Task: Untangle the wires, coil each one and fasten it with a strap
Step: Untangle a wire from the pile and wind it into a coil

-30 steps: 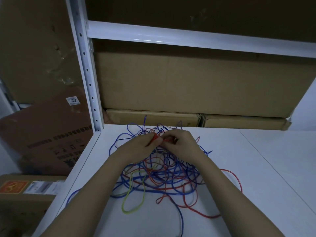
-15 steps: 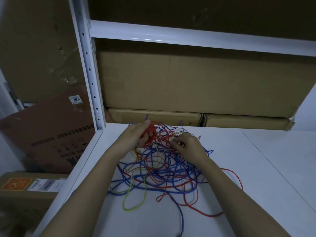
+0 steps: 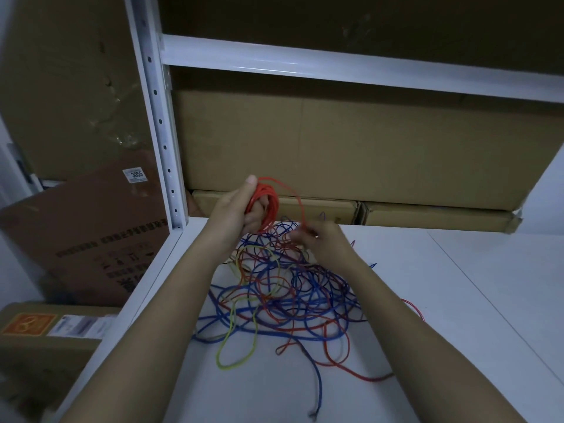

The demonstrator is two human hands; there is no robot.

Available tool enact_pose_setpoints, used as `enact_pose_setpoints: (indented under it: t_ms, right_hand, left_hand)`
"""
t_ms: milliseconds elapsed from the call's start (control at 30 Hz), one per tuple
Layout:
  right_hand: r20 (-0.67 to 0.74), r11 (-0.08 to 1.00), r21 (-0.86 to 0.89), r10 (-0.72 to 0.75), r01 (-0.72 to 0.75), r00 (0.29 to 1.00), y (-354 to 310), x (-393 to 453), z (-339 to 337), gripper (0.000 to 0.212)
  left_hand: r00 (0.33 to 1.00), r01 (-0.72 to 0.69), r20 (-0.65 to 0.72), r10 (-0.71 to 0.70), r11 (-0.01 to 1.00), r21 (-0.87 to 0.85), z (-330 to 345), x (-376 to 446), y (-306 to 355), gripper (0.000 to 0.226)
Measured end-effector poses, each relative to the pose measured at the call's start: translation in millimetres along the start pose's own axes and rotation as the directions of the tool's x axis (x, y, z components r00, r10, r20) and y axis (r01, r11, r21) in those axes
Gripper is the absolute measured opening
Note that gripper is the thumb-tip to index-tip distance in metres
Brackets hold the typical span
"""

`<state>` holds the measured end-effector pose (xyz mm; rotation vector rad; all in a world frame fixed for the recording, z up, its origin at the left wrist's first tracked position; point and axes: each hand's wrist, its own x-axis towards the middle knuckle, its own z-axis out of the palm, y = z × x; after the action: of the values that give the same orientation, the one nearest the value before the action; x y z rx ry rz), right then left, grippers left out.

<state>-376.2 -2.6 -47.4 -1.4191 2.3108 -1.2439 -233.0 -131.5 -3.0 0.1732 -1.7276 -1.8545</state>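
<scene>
A tangle of blue, red and yellow-green wires (image 3: 290,297) lies on the white shelf (image 3: 457,315). My left hand (image 3: 235,212) is raised above the pile and grips a small coil of red wire (image 3: 270,206). One red strand arcs from that coil down to my right hand (image 3: 320,239), which pinches it just above the tangle. The right hand is blurred. A yellow-green loop (image 3: 235,346) lies at the pile's near left. No strap is visible.
A white upright post (image 3: 158,117) and a crossbeam (image 3: 335,65) frame the shelf. Large cardboard boxes (image 3: 351,148) stand behind the pile, with flat ones (image 3: 427,215) beneath. More boxes (image 3: 76,239) lean beyond the shelf's left edge.
My left hand has risen up and to the left with the red coil. My right hand has parted from it and moved right, with a red strand stretched between them.
</scene>
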Motion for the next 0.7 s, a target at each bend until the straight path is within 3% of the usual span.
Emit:
enact_pose_setpoints:
  t_ms: [100,167,200,300,367,500,633,700]
  right_hand:
    - [-0.288,0.911,0.409,0.076,0.051,0.955,-22.8,11.0,-21.2,0.027]
    - [-0.375,0.772,0.618,0.124,0.148,0.919,-32.1,17.2,-30.5,0.028]
    - [-0.387,0.754,0.634,0.116,0.173,0.915,-33.4,19.1,-31.6,0.027]
    - [-0.360,0.932,0.355,0.069,0.068,0.930,-21.5,20.1,-27.7,0.023]
    - [-0.298,0.992,0.128,0.058,-0.021,0.953,-6.1,18.9,-25.1,0.028]
    - [-0.251,0.988,-0.152,0.002,-0.042,0.968,12.8,8.9,-10.1,0.035]
    - [-0.313,0.981,-0.193,-0.056,-0.006,0.948,8.9,-3.9,7.3,0.018]
    - [-0.273,0.941,-0.333,-0.164,0.067,0.948,4.6,-12.6,12.3,0.019]
  left_hand:
    - [0.998,0.002,-0.065,-0.004,0.999,-0.040,-5.8,0.6,-3.5,0.048]
    - [0.996,0.016,-0.082,-0.019,0.999,-0.033,-5.9,-0.7,-8.6,0.049]
    - [0.996,0.023,-0.087,-0.027,0.999,-0.038,-5.2,-1.2,-11.4,0.050]
    - [0.993,0.032,-0.106,-0.043,0.994,-0.106,-4.8,-2.0,-16.2,0.050]
    - [0.991,0.035,-0.117,-0.059,0.979,-0.201,-7.4,-2.0,-16.1,0.051]
    - [0.995,0.025,-0.082,-0.054,0.947,-0.321,-9.7,-3.8,-13.3,0.055]
    - [0.997,0.006,-0.071,-0.040,0.908,-0.418,-8.5,-4.4,-11.1,0.058]
    - [0.997,-0.003,-0.068,-0.039,0.849,-0.528,-11.3,-5.9,-10.6,0.056]
